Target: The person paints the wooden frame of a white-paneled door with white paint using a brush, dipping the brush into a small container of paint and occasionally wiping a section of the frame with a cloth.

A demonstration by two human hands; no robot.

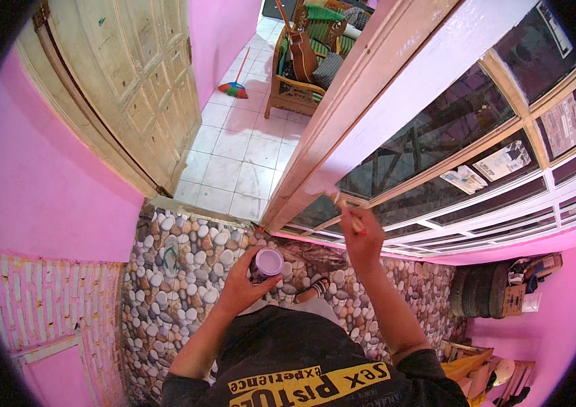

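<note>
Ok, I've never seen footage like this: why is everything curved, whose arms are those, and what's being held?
This is one picture from a wide fisheye camera worn on a person's head, looking down, so straight edges bend near the rim. The two forearms coming up from the bottom are the wearer's own. The left hand holds a small can of pale pink paint. The right hand holds a brush with its tip up against the pink window frame. Beside it are dark window panes. Underfoot is a pebble-patterned floor; a sandalled foot shows below the can. To the left, an open door leads to a white tiled room with a chair and a broom.
</note>
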